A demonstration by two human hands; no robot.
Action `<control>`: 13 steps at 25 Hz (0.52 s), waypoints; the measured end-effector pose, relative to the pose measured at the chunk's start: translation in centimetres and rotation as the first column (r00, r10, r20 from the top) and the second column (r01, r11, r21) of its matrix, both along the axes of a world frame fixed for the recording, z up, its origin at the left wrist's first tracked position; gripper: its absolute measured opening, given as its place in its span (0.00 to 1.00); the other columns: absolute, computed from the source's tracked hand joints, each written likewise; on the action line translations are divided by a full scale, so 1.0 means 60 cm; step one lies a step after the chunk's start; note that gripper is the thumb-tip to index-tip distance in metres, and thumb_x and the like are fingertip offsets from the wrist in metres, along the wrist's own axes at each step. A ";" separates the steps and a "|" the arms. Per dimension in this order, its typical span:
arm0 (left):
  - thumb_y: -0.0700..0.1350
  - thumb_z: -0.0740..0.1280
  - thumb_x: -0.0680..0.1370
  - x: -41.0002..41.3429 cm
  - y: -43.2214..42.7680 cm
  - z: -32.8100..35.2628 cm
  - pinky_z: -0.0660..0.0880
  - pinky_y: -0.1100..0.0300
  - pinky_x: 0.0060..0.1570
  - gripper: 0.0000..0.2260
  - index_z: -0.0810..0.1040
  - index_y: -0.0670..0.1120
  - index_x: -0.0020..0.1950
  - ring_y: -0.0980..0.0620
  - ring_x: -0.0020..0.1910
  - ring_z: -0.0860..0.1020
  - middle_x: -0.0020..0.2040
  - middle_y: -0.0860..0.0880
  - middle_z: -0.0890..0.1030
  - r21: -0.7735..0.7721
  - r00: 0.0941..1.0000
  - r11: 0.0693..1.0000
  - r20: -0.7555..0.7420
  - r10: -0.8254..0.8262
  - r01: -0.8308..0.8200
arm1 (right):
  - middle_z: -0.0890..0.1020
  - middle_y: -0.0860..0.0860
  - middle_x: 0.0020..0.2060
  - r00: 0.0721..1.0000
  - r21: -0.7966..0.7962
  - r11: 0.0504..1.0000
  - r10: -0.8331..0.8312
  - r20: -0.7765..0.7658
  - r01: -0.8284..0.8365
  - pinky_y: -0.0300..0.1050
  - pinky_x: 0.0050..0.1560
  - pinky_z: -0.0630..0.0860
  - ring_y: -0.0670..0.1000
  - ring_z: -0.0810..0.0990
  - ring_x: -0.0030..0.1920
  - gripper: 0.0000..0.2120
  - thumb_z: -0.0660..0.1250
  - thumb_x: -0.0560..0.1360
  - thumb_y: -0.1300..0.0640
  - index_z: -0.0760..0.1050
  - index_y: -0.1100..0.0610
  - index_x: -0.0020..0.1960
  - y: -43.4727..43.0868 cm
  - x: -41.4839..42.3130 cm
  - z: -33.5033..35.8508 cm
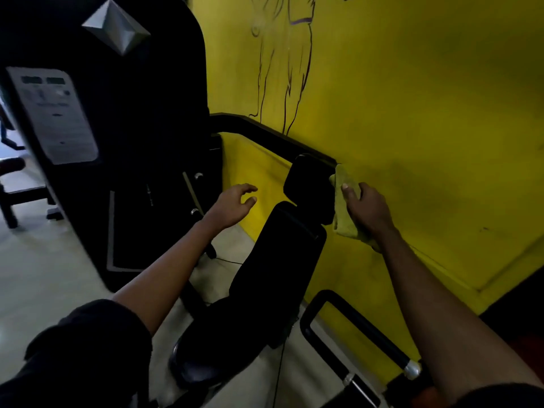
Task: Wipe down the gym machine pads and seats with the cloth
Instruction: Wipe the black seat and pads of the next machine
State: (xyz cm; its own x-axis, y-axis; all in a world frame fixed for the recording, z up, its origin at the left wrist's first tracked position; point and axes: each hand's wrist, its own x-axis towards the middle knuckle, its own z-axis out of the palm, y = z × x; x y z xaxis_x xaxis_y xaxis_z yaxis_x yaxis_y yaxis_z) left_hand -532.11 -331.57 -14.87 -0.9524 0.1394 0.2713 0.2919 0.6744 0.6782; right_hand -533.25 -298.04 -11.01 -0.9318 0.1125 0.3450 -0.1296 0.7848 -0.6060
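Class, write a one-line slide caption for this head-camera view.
Right hand holds a yellow-green cloth against the black head pad; left hand hovers open nearby.

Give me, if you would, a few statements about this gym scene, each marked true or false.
1. The right hand holds the cloth at the edge of the small upper pad. True.
2. The left hand grips the long back pad. False: it hovers beside the pad, fingers loosely spread, holding nothing.
3. The wall behind the machine is blue. False: it is yellow.
4. A line drawing of a figure is on the wall. True.
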 end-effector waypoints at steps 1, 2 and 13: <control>0.46 0.63 0.82 -0.031 0.001 -0.004 0.64 0.62 0.63 0.16 0.73 0.46 0.70 0.48 0.69 0.71 0.68 0.46 0.75 0.004 1.000 1.000 -0.006 -0.011 0.011 | 0.78 0.51 0.39 1.000 0.019 0.999 -0.028 -0.006 0.028 0.49 0.34 0.72 0.54 0.77 0.39 0.24 0.56 0.79 0.32 0.72 0.53 0.46 0.003 -0.027 -0.002; 0.47 0.64 0.82 -0.062 0.004 -0.010 0.65 0.62 0.62 0.16 0.73 0.47 0.70 0.49 0.69 0.72 0.68 0.46 0.75 0.009 1.000 1.000 -0.009 -0.018 0.018 | 0.78 0.54 0.42 0.998 0.043 0.998 -0.054 -0.014 0.055 0.52 0.37 0.75 0.56 0.78 0.41 0.26 0.55 0.78 0.31 0.73 0.54 0.48 0.007 -0.056 -0.003; 0.49 0.64 0.81 -0.367 0.097 -0.133 0.69 0.55 0.64 0.18 0.73 0.47 0.71 0.48 0.67 0.73 0.67 0.46 0.76 0.038 0.997 0.999 0.078 0.023 -0.026 | 0.76 0.58 0.63 0.994 0.612 0.790 0.044 -0.104 0.029 0.60 0.57 0.72 0.65 0.73 0.61 0.25 0.60 0.80 0.37 0.73 0.53 0.68 -0.016 -0.403 -0.063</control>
